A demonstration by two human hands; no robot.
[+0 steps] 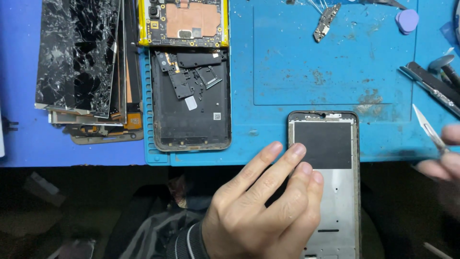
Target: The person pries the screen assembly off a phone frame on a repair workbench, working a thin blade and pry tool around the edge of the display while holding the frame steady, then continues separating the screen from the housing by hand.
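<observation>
The phone frame (330,192), a bare silver mid-frame with a dark rectangular pad over its upper half, lay at the near edge of the blue repair mat (335,72), its lower part overhanging the mat edge. Far left, a stack of shattered phone screens (81,57) rested well apart from the work; beside it sat a dark phone back housing (191,110) with loose black shields in it, and above that a yellow-edged phone board assembly (184,21). The left hand (258,211) lay open, fingers together and extended, fingertips just touching the frame's left edge. A steady, flat press there would have kept the frame from sliding or tipping off the edge. At the right margin, the right hand (443,156), blurred, pinched a thin scalpel blade (429,127), tip pointing away and clear of the frame. A shallow blade angle, worked away from the bracing fingers, seemed safest. Tweezers (431,86) lay beyond.
</observation>
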